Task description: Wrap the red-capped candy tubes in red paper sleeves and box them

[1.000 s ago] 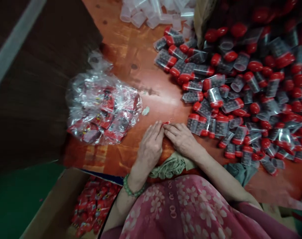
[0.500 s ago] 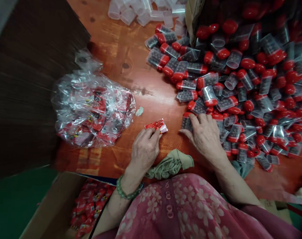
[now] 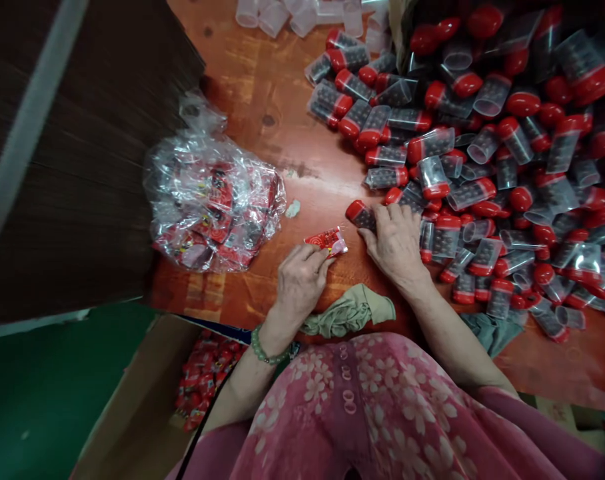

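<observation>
Red packet [image 3: 328,239], one: near part of the table [image 3: 252,283], clamped in my left fingers [image 3: 307,255]. Red-capped tube [image 3: 359,214], one: just right of it, my right fingers [image 3: 381,216] closed on it. Clear bag [image 3: 220,207], one: left.

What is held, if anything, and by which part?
Left hand: red printed packet, by its near edge. Right hand: red-capped clear tube, by its clear body.

A deep-pink fabric garment [image 3: 392,413] printed with pale blossoms meets a bracelet of round green beads [image 3: 259,351]. A flat, glossy red packet [image 3: 327,238] bears pink and yellow patches; red-capped clear plastic tubes [image 3: 468,195] show grey, dotted bodies. An orange-brown wooden table [image 3: 327,183] backs a crumpled grey-green cloth [image 3: 350,310].
</observation>
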Demonstrator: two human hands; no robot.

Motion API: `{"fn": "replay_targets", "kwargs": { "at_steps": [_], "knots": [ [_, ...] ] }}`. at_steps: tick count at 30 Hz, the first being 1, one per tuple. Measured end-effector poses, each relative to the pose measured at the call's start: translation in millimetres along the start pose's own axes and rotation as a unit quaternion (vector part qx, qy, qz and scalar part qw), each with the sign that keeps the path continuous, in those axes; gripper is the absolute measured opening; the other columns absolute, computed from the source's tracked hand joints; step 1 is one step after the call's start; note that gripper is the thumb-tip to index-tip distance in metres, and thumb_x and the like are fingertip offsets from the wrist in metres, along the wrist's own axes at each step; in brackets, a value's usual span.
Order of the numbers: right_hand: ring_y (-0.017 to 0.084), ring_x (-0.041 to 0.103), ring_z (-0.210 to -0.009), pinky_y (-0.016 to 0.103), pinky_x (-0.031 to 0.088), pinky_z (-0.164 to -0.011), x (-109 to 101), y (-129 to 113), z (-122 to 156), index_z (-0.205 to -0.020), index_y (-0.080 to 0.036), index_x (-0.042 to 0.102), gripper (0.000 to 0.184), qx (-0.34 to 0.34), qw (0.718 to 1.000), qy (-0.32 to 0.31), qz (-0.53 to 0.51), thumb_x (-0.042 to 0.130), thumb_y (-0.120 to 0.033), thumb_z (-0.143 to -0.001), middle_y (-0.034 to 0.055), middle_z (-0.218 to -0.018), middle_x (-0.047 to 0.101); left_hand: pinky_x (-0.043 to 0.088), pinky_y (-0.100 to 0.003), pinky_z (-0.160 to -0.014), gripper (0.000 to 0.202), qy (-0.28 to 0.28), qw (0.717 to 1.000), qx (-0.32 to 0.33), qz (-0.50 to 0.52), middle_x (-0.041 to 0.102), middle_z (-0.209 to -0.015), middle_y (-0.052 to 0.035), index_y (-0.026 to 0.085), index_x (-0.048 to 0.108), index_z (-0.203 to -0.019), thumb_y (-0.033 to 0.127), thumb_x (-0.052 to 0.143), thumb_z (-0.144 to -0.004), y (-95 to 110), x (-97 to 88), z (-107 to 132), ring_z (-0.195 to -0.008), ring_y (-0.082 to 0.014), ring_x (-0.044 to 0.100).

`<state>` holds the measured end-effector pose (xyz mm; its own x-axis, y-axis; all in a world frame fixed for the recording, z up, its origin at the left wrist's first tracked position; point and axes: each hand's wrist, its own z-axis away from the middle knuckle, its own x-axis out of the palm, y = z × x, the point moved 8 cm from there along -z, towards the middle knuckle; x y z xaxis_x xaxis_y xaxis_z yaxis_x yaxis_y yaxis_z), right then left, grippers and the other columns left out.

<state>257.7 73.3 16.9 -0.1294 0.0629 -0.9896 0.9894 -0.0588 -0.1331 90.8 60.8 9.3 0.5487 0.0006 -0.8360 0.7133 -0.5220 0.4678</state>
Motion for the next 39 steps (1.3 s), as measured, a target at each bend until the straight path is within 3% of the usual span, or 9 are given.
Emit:
{"fn": "replay_targets", "kwargs": {
  "at_steps": [4,7,11,14,17,21,27,35,39],
  "knots": [
    [0.030,0.059,-0.097,0.045,0.047,-0.085,-4,1,5,-0.113,-0.015,0.066,0.025,-0.026,0.992,-0.003,-0.124,0.053,-0.028,-0.096,0.0144,-0.104,0.067,0.052,-0.030,-0.075,0.024,-0.052,0.997,-0.031,0.051,0.074,-0.090,-0.0075,0.019,0.076,-0.099,0.028,0.054,-0.095,-2,-3.0,-4,-0.081,-0.0180,0.067],
    [0.024,0.063,-0.093,0.039,0.050,-0.087,-12,4,14,-0.117,-0.017,0.064,0.026,-0.043,0.960,0.002,-0.278,0.050,-0.030,-0.099,0.0107,-0.103,0.068,0.051,-0.030,-0.074,0.024,-0.079,0.992,-0.062,0.072,0.073,-0.089,-0.0085,0.017,0.077,-0.093,0.023,0.053,-0.094,-5,-3.0,-7,-0.080,-0.0183,0.067],
    [0.021,0.065,-0.094,0.037,0.052,-0.087,-17,9,22,-0.118,-0.019,0.065,0.026,-0.045,0.926,0.002,-0.374,0.053,-0.031,-0.098,0.0082,-0.104,0.069,0.049,-0.027,-0.064,0.011,-0.028,0.986,-0.106,0.124,0.072,-0.075,-0.0053,0.016,0.076,-0.079,0.019,0.067,-0.083,-15,-5.0,-7,-0.068,-0.0157,0.065],
    [0.020,0.066,-0.092,0.036,0.053,-0.086,-19,11,27,-0.116,-0.020,0.066,0.023,-0.055,0.918,0.003,-0.393,0.057,-0.028,-0.096,0.0064,-0.102,0.070,0.048,-0.025,-0.061,0.007,0.035,0.981,-0.115,0.155,0.070,-0.070,-0.0023,0.017,0.074,-0.071,0.018,0.073,-0.078,-23,-7.8,-4,-0.062,-0.0130,0.063],
    [0.020,0.066,-0.091,0.035,0.053,-0.086,-21,15,30,-0.113,-0.021,0.067,0.021,-0.057,0.910,0.004,-0.412,0.058,-0.025,-0.095,0.0051,-0.100,0.071,0.051,-0.024,-0.063,0.008,0.066,0.986,-0.079,0.129,0.070,-0.071,-0.0019,0.018,0.074,-0.074,0.023,0.075,-0.080,-21,-9.3,0,-0.065,-0.0129,0.064],
    [0.020,0.067,-0.091,0.035,0.053,-0.085,-22,22,33,-0.113,-0.022,0.067,0.021,-0.044,0.910,-0.001,-0.412,0.059,-0.028,-0.094,0.0047,-0.101,0.071,0.054,-0.025,-0.068,0.010,0.058,0.997,0.001,0.052,0.074,-0.080,-0.0050,0.017,0.076,-0.086,0.024,0.069,-0.086,-3,-9.7,8,-0.072,-0.0143,0.067],
    [0.021,0.066,-0.092,0.036,0.053,-0.084,-22,17,37,-0.114,-0.022,0.067,0.022,-0.063,0.917,-0.006,-0.395,0.059,-0.028,-0.094,0.0059,-0.101,0.071,0.056,-0.028,-0.077,0.016,0.025,1.000,0.013,0.014,0.075,-0.094,-0.0117,0.010,0.074,-0.098,0.014,0.060,-0.089,11,-13.5,17,-0.085,-0.0180,0.070],
    [0.018,0.065,-0.083,0.032,0.054,-0.077,-11,-6,38,-0.111,-0.017,0.066,0.018,-0.093,0.919,-0.040,-0.381,0.057,-0.023,-0.096,0.0061,-0.092,0.069,0.052,-0.027,-0.068,0.013,0.064,0.998,0.021,-0.017,0.071,-0.075,-0.0039,0.018,0.068,-0.076,0.011,0.061,-0.085,4,-13.9,23,-0.071,-0.0153,0.063],
    [0.020,0.065,-0.084,0.032,0.054,-0.078,-2,-17,43,-0.116,-0.015,0.065,0.023,-0.113,0.945,-0.072,-0.300,0.053,-0.023,-0.098,0.0084,-0.093,0.068,0.052,-0.026,-0.068,0.010,0.078,0.997,0.009,-0.005,0.072,-0.076,-0.0037,0.018,0.069,-0.077,0.014,0.065,-0.085,1,-15.4,24,-0.071,-0.0146,0.064]
  ]
}}
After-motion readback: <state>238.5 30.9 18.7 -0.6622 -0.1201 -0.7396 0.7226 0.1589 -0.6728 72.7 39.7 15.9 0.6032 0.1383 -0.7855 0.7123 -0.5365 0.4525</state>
